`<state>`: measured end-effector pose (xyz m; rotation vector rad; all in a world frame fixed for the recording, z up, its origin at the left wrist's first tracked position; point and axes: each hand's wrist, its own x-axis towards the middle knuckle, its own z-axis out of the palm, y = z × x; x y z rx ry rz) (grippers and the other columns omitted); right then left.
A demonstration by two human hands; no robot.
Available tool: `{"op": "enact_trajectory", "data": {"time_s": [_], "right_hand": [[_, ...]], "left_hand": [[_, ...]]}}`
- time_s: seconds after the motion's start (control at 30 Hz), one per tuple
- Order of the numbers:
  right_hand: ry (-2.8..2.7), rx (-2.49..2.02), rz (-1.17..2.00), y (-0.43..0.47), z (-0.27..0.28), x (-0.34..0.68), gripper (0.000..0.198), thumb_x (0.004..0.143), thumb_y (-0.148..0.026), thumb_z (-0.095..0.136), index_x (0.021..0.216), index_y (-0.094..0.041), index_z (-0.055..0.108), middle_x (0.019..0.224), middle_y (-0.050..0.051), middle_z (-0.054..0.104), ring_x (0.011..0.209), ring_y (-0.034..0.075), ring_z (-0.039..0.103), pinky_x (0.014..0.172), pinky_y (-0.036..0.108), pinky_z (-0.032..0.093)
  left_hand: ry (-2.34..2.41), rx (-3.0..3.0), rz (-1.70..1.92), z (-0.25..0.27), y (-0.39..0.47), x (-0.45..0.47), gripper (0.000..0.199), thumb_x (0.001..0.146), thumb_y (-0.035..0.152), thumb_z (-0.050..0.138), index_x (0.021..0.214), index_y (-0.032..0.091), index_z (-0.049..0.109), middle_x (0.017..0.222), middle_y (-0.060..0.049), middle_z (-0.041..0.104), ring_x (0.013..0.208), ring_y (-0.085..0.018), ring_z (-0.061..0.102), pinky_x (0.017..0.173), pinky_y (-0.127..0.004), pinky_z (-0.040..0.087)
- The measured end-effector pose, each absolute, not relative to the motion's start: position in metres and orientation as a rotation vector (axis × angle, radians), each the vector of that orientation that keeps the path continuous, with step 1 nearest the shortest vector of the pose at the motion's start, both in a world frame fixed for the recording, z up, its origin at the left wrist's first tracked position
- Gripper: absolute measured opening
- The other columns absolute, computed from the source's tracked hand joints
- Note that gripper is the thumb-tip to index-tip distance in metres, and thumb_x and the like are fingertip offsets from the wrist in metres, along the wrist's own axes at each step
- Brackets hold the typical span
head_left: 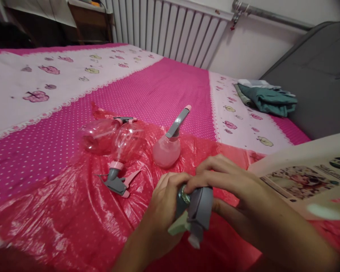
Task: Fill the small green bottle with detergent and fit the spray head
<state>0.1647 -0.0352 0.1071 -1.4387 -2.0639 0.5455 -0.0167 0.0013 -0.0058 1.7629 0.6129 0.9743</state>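
Note:
Near the bottom centre, both my hands work on a spray bottle with a grey spray head (200, 207) and a pale green trigger (179, 223). My left hand (163, 202) is wrapped round a dark teal part just under the head; the rest of the bottle is hidden. Gripping the grey head from above and the right, my right hand (232, 185) has its fingers bent over it. Beyond them, a round pink spray bottle (166, 153) stands upright. Two clear pink spray bottles, one behind (98, 138) and one in front (129, 141), lie to the left.
A shiny red plastic sheet (82, 215) covers the near part of the bed, over a pink patterned bedspread (175, 83). Folded clothes (268, 98) lie at the right by a grey headboard (314, 75). A printed cream box or bag (303, 177) is close on the right.

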Motion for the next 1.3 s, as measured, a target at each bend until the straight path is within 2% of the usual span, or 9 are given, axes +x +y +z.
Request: {"op": "enact_trajectory", "data": {"time_s": [0.27,0.43,0.6,0.7,0.87,1.03,1.1,1.2,1.3], "right_hand": [[-1.949,-1.602,0.502,-0.043,0.101,0.153,0.025,0.089,-0.01,0.075,0.105,-0.03,0.071,0.103,-0.012,0.066,0.093,0.006,0.057,0.08,0.021,0.041],[-2.012,-1.682,0.352,-0.042,0.101,0.147,0.002,0.093,-0.019,0.066,0.092,-0.02,0.065,0.09,-0.007,0.063,0.079,0.007,0.053,0.068,0.024,0.035],[-1.891,-1.783,0.353,-0.032,0.1,0.13,0.014,0.076,-0.009,0.063,0.074,-0.015,0.051,0.066,-0.006,0.053,0.059,0.009,0.039,0.054,0.029,0.021],[-1.864,-1.765,0.452,-0.03,0.101,0.128,0.012,0.079,-0.01,0.065,0.075,-0.015,0.055,0.066,-0.006,0.054,0.058,0.007,0.039,0.052,0.026,0.021],[-1.883,-1.654,0.599,-0.037,0.103,0.141,0.008,0.091,-0.017,0.069,0.09,-0.017,0.061,0.08,-0.007,0.061,0.071,0.005,0.049,0.059,0.021,0.03],[-1.993,-1.422,0.568,-0.041,0.103,0.154,0.008,0.108,-0.027,0.063,0.102,-0.021,0.062,0.093,-0.007,0.061,0.084,0.006,0.051,0.072,0.021,0.035],[-1.997,-1.366,0.566,-0.041,0.105,0.156,0.004,0.107,-0.021,0.064,0.109,-0.025,0.064,0.103,-0.008,0.06,0.095,0.004,0.052,0.083,0.016,0.038],[-2.005,-1.365,0.576,-0.043,0.112,0.158,0.026,0.1,-0.005,0.065,0.113,-0.027,0.064,0.112,-0.01,0.058,0.104,-0.002,0.055,0.093,0.007,0.038],[-1.98,-1.412,0.481,-0.044,0.115,0.161,0.022,0.101,-0.007,0.063,0.112,-0.027,0.064,0.114,-0.011,0.06,0.106,-0.002,0.057,0.095,0.008,0.041]], "left_hand": [[0.58,1.828,0.945,0.011,0.004,-0.013,0.019,0.106,0.034,0.061,0.124,0.029,0.061,0.119,-0.002,0.069,0.107,-0.026,0.063,0.094,-0.044,0.048],[0.572,1.772,1.007,0.008,0.002,-0.009,0.022,0.103,0.024,0.061,0.124,0.03,0.062,0.116,-0.001,0.068,0.107,-0.025,0.064,0.096,-0.042,0.048],[0.587,1.694,1.021,0.006,0.001,-0.007,0.011,0.093,0.016,0.065,0.098,0.025,0.061,0.092,0.002,0.062,0.096,-0.023,0.064,0.087,-0.038,0.048],[0.593,1.682,1.0,0.007,0.002,-0.007,0.009,0.094,0.016,0.064,0.092,0.024,0.06,0.09,0.002,0.063,0.085,-0.02,0.061,0.082,-0.036,0.048],[0.601,1.729,0.983,0.007,0.002,-0.007,0.008,0.1,0.021,0.06,0.098,0.025,0.066,0.106,-0.001,0.068,0.101,-0.024,0.062,0.089,-0.04,0.049],[0.66,1.813,1.032,0.01,0.0,-0.007,0.01,0.106,0.033,0.058,0.112,0.027,0.064,0.105,-0.001,0.067,0.099,-0.025,0.065,0.09,-0.043,0.05],[0.652,1.882,1.028,0.013,0.0,-0.007,0.012,0.109,0.035,0.053,0.112,0.027,0.062,0.104,-0.001,0.069,0.099,-0.025,0.065,0.09,-0.043,0.049],[0.677,1.915,1.002,0.015,0.0,-0.008,0.017,0.111,0.041,0.051,0.112,0.026,0.061,0.107,-0.002,0.072,0.102,-0.026,0.066,0.089,-0.044,0.048],[0.688,1.859,0.971,0.013,0.0,-0.009,0.024,0.108,0.047,0.055,0.118,0.026,0.061,0.112,-0.004,0.072,0.103,-0.027,0.066,0.09,-0.045,0.049]]}}
